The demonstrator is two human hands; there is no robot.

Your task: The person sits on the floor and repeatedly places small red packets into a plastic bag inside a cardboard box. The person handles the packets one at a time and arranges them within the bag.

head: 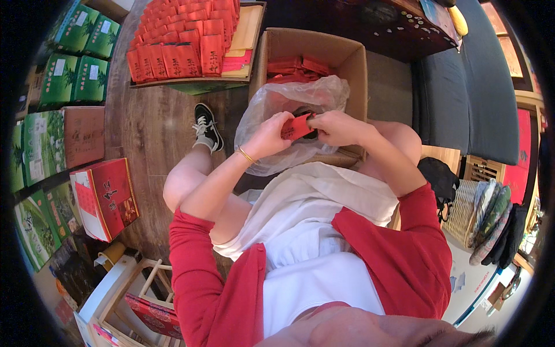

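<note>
A small red paper packet (296,126) bearing dark writing is pinched in my left hand (271,135), its mouth turned toward the right. At that mouth, the bunched fingers of my right hand (340,127) touch the edge; whether they grip the packet or something in it is hidden. Just below both hands gapes a clear plastic bag (256,108) with dark contents, only partly visible. The bag rests in the near part of an open cardboard box (353,86). Behind it in the box lie several more red packets (299,67).
At upper left, a shallow carton (190,81) holds rows of red packets (186,56) beside yellowish envelopes (245,28). Green boxes (60,80) are stacked left, near a red gift box (110,199). A wooden stool frame (154,277) stands lower left; a dark sofa (446,99) runs along the right.
</note>
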